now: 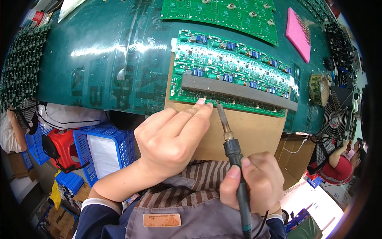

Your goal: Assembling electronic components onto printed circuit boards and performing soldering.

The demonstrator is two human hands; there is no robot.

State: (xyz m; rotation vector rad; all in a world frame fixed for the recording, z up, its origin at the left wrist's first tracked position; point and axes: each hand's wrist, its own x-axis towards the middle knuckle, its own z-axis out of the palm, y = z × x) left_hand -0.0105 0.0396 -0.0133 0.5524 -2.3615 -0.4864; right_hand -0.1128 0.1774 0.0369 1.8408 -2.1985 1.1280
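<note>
My right hand (pixel 256 184) is wrapped round the dark handle of a soldering iron (pixel 234 153). Its metal tip reaches the near edge of a green circuit board panel (pixel 238 59), just right of my left fingertips. My left hand (pixel 171 133) has its fingers curled and pressed together at that edge; whatever they pinch is too small or hidden. The panel carries blue and silver parts, and a long dark grey bar (pixel 238 91) lies across its near part. Beneath the panel's near side is a brown cardboard sheet (pixel 242 131), which extends toward me.
Behind the panel lies a larger green board (pixel 223 16). A pink foam block (pixel 297 36), a tape roll (pixel 318 89) and a fan (pixel 335 119) are at the right. Stacked boards (pixel 24 65) line the left. Below the green table (pixel 107 51) stand blue crates (pixel 107 153). Other people sit farther off.
</note>
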